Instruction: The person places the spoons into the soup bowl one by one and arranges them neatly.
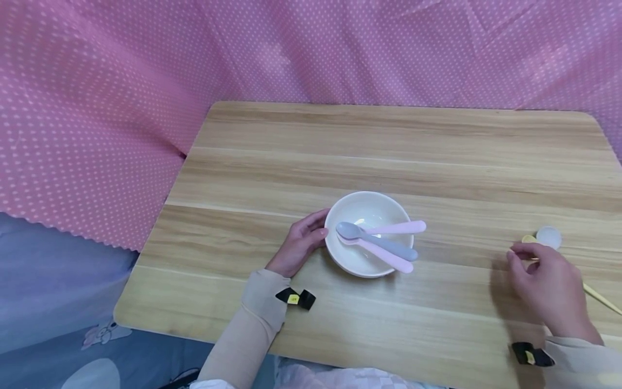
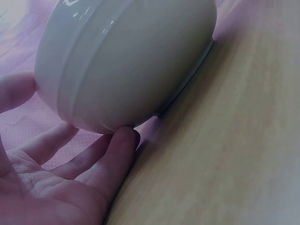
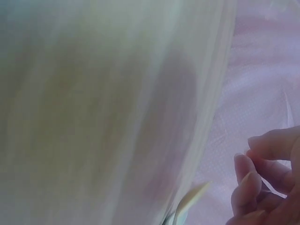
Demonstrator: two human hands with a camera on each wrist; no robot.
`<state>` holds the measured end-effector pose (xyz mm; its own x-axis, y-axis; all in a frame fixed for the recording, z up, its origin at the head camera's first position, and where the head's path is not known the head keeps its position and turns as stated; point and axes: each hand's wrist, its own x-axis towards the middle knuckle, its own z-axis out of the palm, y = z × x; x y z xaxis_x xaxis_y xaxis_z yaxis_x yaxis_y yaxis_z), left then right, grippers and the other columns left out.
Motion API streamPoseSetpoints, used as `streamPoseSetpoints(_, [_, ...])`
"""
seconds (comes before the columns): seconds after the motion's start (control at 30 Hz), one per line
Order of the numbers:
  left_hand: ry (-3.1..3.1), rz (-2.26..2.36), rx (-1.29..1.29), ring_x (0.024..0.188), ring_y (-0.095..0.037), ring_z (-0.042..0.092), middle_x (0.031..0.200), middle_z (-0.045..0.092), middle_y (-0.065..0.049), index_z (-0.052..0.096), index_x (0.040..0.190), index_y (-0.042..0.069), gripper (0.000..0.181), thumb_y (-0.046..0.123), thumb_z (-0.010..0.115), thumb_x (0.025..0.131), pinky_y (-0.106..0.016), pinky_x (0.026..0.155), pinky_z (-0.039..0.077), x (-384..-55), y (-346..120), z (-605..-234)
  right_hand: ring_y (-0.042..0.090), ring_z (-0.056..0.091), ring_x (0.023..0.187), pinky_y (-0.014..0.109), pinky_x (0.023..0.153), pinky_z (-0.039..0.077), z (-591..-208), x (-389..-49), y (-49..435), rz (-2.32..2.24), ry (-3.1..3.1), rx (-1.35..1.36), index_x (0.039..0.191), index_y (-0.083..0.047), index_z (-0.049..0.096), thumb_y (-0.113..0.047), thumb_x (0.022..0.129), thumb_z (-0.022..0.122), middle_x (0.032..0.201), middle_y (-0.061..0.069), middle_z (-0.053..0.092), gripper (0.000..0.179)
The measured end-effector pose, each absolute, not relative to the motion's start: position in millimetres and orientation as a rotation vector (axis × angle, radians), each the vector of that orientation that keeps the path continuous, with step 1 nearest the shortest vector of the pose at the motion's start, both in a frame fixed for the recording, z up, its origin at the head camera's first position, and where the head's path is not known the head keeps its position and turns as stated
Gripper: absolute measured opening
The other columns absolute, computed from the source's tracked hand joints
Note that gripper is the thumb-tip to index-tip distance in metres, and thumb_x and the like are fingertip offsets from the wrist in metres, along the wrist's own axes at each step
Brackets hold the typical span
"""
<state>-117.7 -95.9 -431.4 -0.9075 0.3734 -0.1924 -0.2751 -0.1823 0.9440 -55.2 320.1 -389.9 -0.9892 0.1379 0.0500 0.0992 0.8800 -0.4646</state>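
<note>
A white bowl stands on the table. Two pink spoons and one grey-blue spoon lie across it, handles over its right rim. My left hand holds the bowl's left side. In the left wrist view, its thumb and curved fingers touch the outer wall. My right hand hovers over the table's right side, fingers loosely bent, nothing visible in them. Beneath and beside it lie a yellow spoon, partly hidden by the hand, and a whitish spoon head whose handle is hidden.
The wood-patterned table has rounded corners. Pink dotted cloth hangs behind it and at the left. Blue fabric lies below the table's left edge.
</note>
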Motion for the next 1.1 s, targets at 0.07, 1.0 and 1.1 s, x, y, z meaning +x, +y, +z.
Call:
streamPoseSetpoints(0.07, [1.675, 2.136, 0.118, 0.124, -0.027, 0.049, 0.141, 0.046, -0.015, 0.04, 0.142, 0.008, 0.05, 0.013, 0.052, 0.094, -0.032, 0.096, 0.049, -117.6, -96.0, -431.4, -0.013, 0.038, 0.059, 0.022, 0.049, 0.033, -389.4, -54.2, 324.8, 0.707, -3.01, -0.229, 0.106, 0.001, 0.065, -0.018, 0.088, 0.058, 0.093, 0.021, 0.067, 0.028])
streamPoseSetpoints(1.0, [1.655, 2.162, 0.105, 0.12, -0.023, 0.053, 0.139, 0.047, -0.018, 0.041, 0.141, 0.005, 0.051, 0.011, 0.052, 0.092, -0.028, 0.092, 0.051, -117.7, -95.2, -433.0, 0.005, 0.042, 0.059, 0.02, 0.047, 0.03, -403.7, -42.5, 374.3, 0.663, -2.961, -0.476, 0.1, 0.015, 0.059, -0.001, 0.08, 0.05, 0.09, 0.034, 0.06, 0.027])
streamPoseSetpoints(1.1, [1.655, 2.161, 0.106, 0.121, -0.024, 0.052, 0.139, 0.047, -0.017, 0.041, 0.141, 0.006, 0.05, 0.012, 0.052, 0.093, -0.029, 0.093, 0.051, -117.7, -95.3, -433.4, 0.002, 0.038, 0.05, 0.019, 0.041, 0.03, -404.1, -39.5, 377.0, 0.69, -2.949, -0.483, 0.102, 0.018, 0.056, 0.004, 0.08, 0.049, 0.089, 0.036, 0.057, 0.027])
